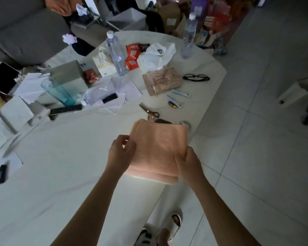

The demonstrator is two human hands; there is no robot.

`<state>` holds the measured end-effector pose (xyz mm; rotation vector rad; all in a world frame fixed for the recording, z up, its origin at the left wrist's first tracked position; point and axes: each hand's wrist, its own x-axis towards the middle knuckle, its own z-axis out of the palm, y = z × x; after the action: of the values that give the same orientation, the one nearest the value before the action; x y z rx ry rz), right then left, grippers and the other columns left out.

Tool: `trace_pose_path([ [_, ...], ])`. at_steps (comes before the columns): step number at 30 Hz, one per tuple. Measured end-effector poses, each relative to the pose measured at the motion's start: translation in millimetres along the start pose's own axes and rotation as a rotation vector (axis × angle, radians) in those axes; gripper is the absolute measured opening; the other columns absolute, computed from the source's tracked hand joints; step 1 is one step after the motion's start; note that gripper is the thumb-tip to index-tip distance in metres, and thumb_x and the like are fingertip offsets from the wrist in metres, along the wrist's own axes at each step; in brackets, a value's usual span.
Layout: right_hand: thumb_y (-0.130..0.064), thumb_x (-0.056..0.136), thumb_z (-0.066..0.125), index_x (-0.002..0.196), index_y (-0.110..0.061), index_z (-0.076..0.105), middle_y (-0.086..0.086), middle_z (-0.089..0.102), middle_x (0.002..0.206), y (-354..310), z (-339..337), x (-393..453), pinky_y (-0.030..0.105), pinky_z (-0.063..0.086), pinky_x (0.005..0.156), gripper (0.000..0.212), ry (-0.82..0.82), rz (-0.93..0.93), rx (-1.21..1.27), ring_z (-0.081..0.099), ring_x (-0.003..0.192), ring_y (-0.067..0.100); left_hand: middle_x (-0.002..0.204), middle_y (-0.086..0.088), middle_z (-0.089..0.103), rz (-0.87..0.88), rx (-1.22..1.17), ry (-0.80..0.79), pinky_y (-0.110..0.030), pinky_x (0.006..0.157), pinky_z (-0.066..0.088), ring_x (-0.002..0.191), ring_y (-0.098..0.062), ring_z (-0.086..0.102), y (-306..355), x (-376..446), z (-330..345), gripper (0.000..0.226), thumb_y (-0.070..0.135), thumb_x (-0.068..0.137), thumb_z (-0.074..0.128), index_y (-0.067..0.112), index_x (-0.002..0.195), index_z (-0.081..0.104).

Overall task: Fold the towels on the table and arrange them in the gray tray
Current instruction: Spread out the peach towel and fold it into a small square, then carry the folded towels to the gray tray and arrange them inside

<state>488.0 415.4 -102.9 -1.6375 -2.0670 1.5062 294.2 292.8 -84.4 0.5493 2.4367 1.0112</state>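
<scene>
I am looking down from the head camera at a cluttered white worktop (60,174). A peach towel (158,148), already folded into a thick rectangle of several layers, sits at the right edge of the worktop, partly lifted. My left hand (120,153) grips the towel's left edge, fingers curled and pinching the cloth. My right hand (188,166) pinches the towel's near right corner, thumb on top.

Just beyond the towel lie scissors (149,112), with a roll of clear tape (185,123) to their right, touching the towel's far corner. Further beyond the towel are black glasses (196,77), a clear box of pale sticks (163,80) and two water bottles (116,54). To the left of the towel, well apart, a dark remote (66,109) lies flat.

I cannot see a gray tray for certain; a gray box (68,73) stands far beyond and left of the towel, but I cannot tell if that is it.

To do this fold well, I judge both hands should keep the layers pinched together so they do not slide, line the edges up squarely, then press the stack flat before carrying it.

No writing is readable; the red snack packets (132,55) beyond the towel are too blurred to make out a brand.
</scene>
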Motion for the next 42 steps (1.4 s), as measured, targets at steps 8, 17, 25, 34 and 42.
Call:
trace_pose_path([
  [8,-0.036,0.094,0.057,0.156,-0.009,0.01,0.02,0.021,0.158,-22.1,13.4,-5.3,0.05,0.042,0.107,0.083,0.196,-0.169,-0.411,0.033,0.14,0.039,0.158,-0.011,0.03,0.124,0.317,-0.006,-0.049,0.116,0.03,0.143,-0.032,0.032,-11.8,-11.8,3.1,0.058,0.016,0.093,0.05,0.017,0.149,0.035],
  [17,-0.053,0.1,0.016,0.155,-0.018,-0.015,0.014,-0.005,0.166,-2.0,53.4,41.5,0.049,0.026,0.12,0.072,0.173,-0.062,-0.331,0.017,0.15,0.036,0.164,0.007,-0.027,0.451,0.542,-0.305,-0.057,0.119,0.005,0.15,-0.024,-0.026,-28.2,44.9,62.2,0.072,0.07,0.094,0.01,0.042,0.151,-0.023],
  [25,-0.063,0.093,0.042,0.156,-0.033,0.002,0.008,0.029,0.157,1.4,42.2,47.4,0.049,0.048,0.099,0.081,0.016,0.073,0.19,0.048,0.131,0.03,0.164,0.019,-0.013,0.185,-0.069,-0.502,-0.04,0.122,0.012,0.152,-0.009,-0.003,-42.8,67.7,39.4,0.097,0.068,0.085,0.054,0.041,0.156,-0.006],
  [34,-0.058,0.066,0.077,0.15,-0.039,0.028,-0.002,0.059,0.136,27.8,10.1,18.4,0.049,0.049,0.102,0.1,-0.413,0.339,0.641,0.061,0.119,0.024,0.121,-0.019,0.07,-0.723,-0.543,-0.83,-0.047,0.088,0.058,0.11,-0.037,0.068,-64.5,46.6,13.0,0.102,0.076,0.065,0.074,0.007,0.136,0.051],
  [42,-0.067,0.081,0.063,0.14,-0.025,0.049,0.01,0.065,0.131,31.1,-81.1,46.4,0.053,0.053,0.096,0.073,-0.402,0.128,0.79,0.064,0.117,0.032,0.127,-0.021,0.066,-0.671,-0.657,-0.789,-0.052,0.1,0.05,0.117,-0.04,0.064,12.4,26.1,48.3,0.082,0.074,0.073,0.069,0.015,0.129,0.065],
])
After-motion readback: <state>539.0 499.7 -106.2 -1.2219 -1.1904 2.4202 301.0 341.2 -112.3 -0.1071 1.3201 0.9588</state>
